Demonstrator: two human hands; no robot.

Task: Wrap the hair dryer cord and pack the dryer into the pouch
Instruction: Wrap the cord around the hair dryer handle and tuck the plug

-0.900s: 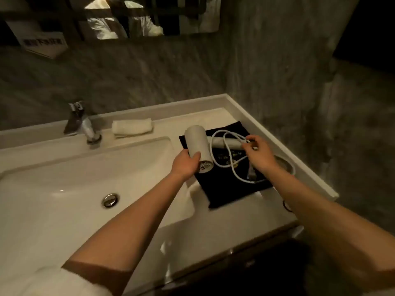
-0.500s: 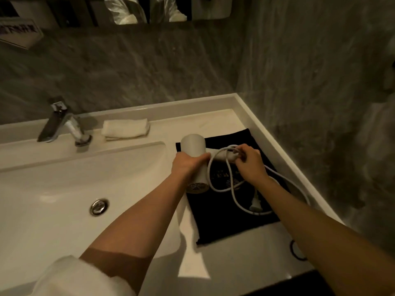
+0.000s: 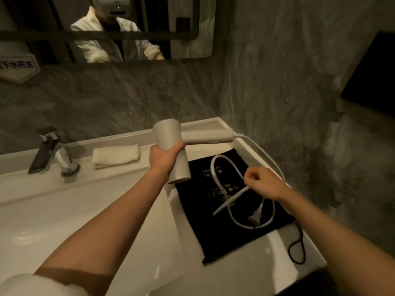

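My left hand grips the barrel of a white hair dryer, held up above the counter with its handle pointing right. The white cord leaves the handle's end, arcs down the right side and loops over the black pouch. My right hand is closed on the cord above the pouch. The plug hangs at the loop's low end, just over the pouch. The pouch lies flat on the white counter, with gold lettering and a dark drawstring trailing at its right.
A white basin fills the left, with a chrome tap behind it and a rolled white towel beside the tap. Grey stone walls close the back and right. A mirror hangs above.
My left hand has lifted the dryer off the pouch and up. My right hand has slid from the handle down along the cord, and the wound loops have opened out.
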